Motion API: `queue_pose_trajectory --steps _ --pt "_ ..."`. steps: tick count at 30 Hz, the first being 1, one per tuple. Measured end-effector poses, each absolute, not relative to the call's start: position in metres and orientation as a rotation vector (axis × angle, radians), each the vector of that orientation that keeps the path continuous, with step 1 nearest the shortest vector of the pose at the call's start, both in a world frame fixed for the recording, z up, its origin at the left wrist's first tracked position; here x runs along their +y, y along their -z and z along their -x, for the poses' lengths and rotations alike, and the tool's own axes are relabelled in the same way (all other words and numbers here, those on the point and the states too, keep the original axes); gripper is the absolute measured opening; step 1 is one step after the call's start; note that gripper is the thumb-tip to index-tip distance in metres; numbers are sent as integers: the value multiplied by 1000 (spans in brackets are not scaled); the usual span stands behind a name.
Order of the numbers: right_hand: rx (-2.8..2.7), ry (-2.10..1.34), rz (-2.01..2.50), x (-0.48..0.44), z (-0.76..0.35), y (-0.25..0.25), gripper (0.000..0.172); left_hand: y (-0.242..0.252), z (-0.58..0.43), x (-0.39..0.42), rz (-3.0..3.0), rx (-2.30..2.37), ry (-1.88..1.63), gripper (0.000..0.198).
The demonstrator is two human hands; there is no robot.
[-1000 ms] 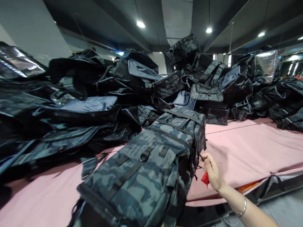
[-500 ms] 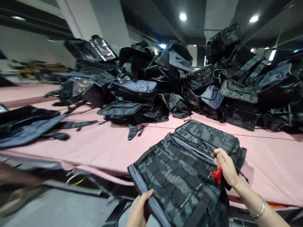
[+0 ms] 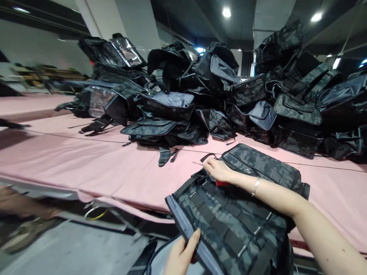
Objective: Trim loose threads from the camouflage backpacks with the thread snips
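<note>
A dark camouflage backpack (image 3: 226, 229) with rows of webbing lies tilted over the table's front edge. My left hand (image 3: 183, 252) grips its near left edge, thumb on the grey-lined opening (image 3: 183, 219). At the far left end of the upper pocket (image 3: 258, 162), my right hand (image 3: 219, 170) has its fingers pinched on what looks like the zipper pull, mostly covered by the fingers. Something red (image 3: 221, 183) shows under that palm; its kind is hidden. My right forearm crosses the pocket and hides much of its seam. A black strap (image 3: 208, 156) curls beside the fingertips.
Several similar backpacks (image 3: 163, 114) are heaped along the back of the pink-covered table (image 3: 86, 164), higher towards the right (image 3: 298, 107). At the lower left, a person's foot in a shoe (image 3: 25, 235) shows below the table edge. The grey floor (image 3: 71, 248) lies below.
My right hand has moved left along the upper pocket, from its right end to its far left end, taking the red thing along. My left hand keeps its grip. A backpack at the left has mostly left view.
</note>
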State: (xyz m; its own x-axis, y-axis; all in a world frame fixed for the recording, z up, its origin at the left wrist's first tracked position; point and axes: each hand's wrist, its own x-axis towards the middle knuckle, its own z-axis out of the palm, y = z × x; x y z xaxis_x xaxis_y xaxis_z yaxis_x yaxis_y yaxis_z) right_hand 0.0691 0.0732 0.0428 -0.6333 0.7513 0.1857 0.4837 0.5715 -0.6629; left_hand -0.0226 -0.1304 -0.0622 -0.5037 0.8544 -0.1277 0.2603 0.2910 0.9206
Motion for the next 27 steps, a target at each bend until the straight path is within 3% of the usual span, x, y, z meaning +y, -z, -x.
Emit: queue_pose_trajectory --steps 2,7,10,14,27 --pt "-2298 -806 1061 83 -61 -20 25 53 39 -133 -1140 2096 -1150 50" --pt "-2197 -821 1125 89 -68 18 25 19 72 -99 -1880 2443 -1392 37" --pt "-2167 -841 1127 88 -68 23 25 3 75 -56 -2225 2398 -1180 26" --pt "-2136 -867 1110 88 -68 23 25 -1 74 -18 -2068 2291 -992 24" --pt "-1987 -1007 978 79 -80 24 24 10 96 -35 -1153 1778 -1875 40"
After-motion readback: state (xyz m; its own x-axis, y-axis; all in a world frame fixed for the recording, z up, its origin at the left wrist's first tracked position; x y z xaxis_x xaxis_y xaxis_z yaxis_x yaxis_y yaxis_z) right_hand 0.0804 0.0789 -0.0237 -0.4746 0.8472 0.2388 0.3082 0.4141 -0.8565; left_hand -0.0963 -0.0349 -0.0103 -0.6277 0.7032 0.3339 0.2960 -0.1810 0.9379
